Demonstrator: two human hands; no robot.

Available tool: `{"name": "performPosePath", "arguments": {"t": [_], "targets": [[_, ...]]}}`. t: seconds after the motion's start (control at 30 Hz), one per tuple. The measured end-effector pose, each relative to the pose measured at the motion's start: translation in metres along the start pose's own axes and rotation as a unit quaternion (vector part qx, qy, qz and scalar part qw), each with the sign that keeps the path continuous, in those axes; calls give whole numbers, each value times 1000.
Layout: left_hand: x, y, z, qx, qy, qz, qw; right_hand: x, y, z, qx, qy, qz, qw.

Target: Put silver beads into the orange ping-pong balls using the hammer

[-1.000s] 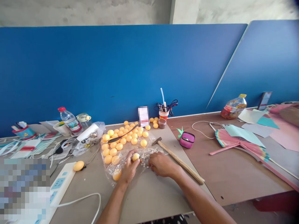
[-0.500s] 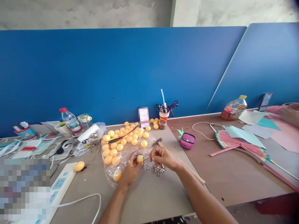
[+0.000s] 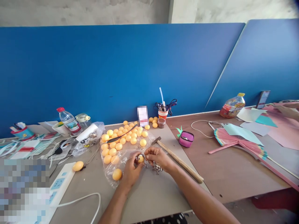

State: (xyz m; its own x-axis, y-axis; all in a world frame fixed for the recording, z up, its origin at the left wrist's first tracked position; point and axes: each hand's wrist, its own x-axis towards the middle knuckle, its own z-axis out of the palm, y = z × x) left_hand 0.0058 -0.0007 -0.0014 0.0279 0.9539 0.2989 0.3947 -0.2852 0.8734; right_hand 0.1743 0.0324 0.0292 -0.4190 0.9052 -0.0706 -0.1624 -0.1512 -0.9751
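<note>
My left hand [image 3: 131,170] is closed around an orange ball [image 3: 140,159], which looks like a ping-pong ball and is partly covered with small shiny metal pieces. Right beside that ball, the fingertips of my right hand [image 3: 157,158] are pinched together; whatever is between them is too small to make out. Under the right hand lies a little pile of shiny metal pieces [image 3: 157,169], partly hidden by it. Several more orange balls [image 3: 119,146] rest on a clear plastic bag [image 3: 108,171] to the left and behind, with a black strap-like item [image 3: 121,136] across them.
A wooden-handled hammer [image 3: 179,160] lies right of my hands. Behind stand a paper cup of tools [image 3: 163,114] and a small brown tub [image 3: 161,123]. A purple pouch [image 3: 186,139] and pink fan [image 3: 240,141] are farther right; a power strip [image 3: 62,183] is left. Another person's hand [image 3: 288,110] shows far right.
My right hand has moved left, up to the ball in my left hand. The left hand stays in place, with the ball turned slightly. The whole view has shifted a little.
</note>
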Motion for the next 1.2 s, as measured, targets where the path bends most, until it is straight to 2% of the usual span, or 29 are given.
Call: {"name": "performPosePath", "arguments": {"t": [0.27,0.37,0.63,0.9,1.2], "targets": [[-2,1,-1,10,0,10,1000,0,7,9,-122,26,-82,989],[-3,4,-2,18,-7,3,1000,-1,6,11,-126,27,-92,987],[-4,10,-3,25,-7,-46,999,0,9,15,-78,45,-31,995],[-5,11,-3,37,-15,-51,998,-2,4,16,-71,54,7,996],[-6,3,0,52,0,-41,998,-2,3,17,-80,59,34,994]]}}
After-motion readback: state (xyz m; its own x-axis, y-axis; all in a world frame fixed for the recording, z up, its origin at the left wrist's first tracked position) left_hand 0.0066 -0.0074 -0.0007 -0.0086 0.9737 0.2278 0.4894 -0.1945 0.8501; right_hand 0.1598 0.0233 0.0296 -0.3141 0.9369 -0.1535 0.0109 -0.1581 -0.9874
